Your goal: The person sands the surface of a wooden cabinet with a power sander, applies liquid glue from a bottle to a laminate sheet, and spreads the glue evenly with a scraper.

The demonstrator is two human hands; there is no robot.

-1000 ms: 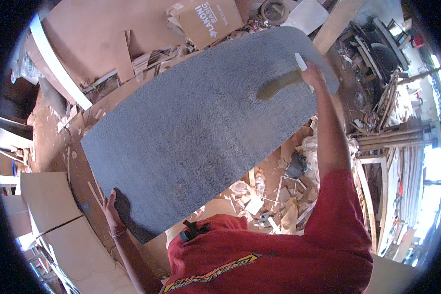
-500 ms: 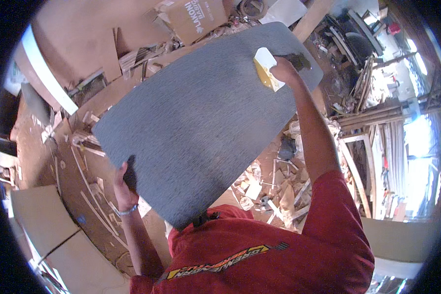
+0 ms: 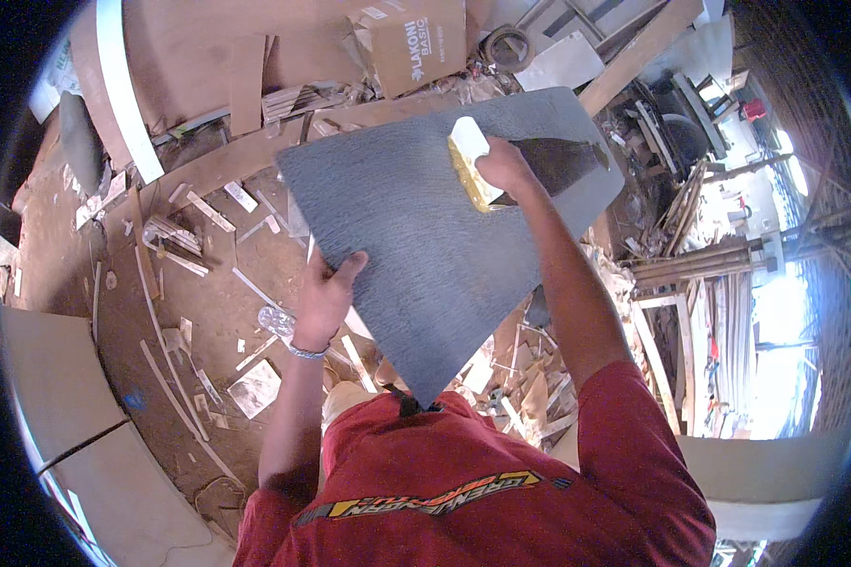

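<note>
The board [image 3: 397, 227] beside the left fingers [image 3: 352, 266] was blue-grey with fine darker streaks, its patch [image 3: 563, 163] right of the right fingers [image 3: 494, 161] dark brown. The scraper [image 3: 465, 137] there was white, its paste [image 3: 466, 178] yellow. Below both, the shirt [image 3: 501, 449] was red.

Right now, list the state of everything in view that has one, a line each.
Grey panel: held, darker patch toward its right end.
White spreader: smeared yellow along one edge.
Left hand: gripping the panel's left edge.
Right hand: closed on the spreader.
Brown floor: littered with scraps.
Cardboard box: unclear whether open.
</note>
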